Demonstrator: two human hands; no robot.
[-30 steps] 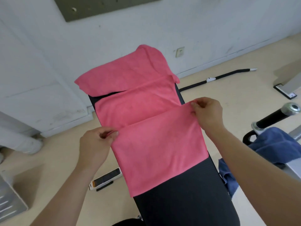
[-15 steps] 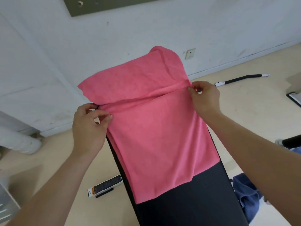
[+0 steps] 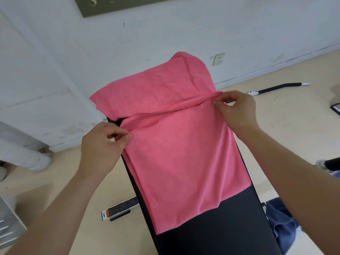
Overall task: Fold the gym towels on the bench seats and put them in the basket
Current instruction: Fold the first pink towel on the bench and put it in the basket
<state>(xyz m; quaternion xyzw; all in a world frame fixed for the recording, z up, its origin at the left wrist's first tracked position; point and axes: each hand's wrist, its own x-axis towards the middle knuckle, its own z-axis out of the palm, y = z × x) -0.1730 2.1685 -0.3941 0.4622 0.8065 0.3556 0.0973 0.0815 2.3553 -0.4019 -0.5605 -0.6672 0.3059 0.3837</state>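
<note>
The white wall (image 3: 165, 34) looks rough and scuffed. The floor (image 3: 36, 181) is smooth and pale yellow.

A long black bench (image 3: 211, 234) runs from 6 o'clock up toward 12. Its seat has a fine woven look, and its near end is cut off at the bottom edge. Most of it is hidden under a pink towel (image 3: 184, 162), which is soft and fuzzy. One folded layer lies flat along the seat, and the far part humps over the top end of the bench.

The left hand (image 3: 100, 148), at 9 o'clock of the towel, pinches the folded edge between thumb and fingers. The right hand (image 3: 237, 111), at 2 o'clock, pinches the other corner of that edge with curled fingers.

A blue cloth (image 3: 281, 221) lies crumpled at 4 o'clock, partly hidden behind the right arm. A thin black bar (image 3: 279, 87) lies on the floor at 2 o'clock. A small square wall plug (image 3: 218, 59) sits at 1 o'clock.
</note>
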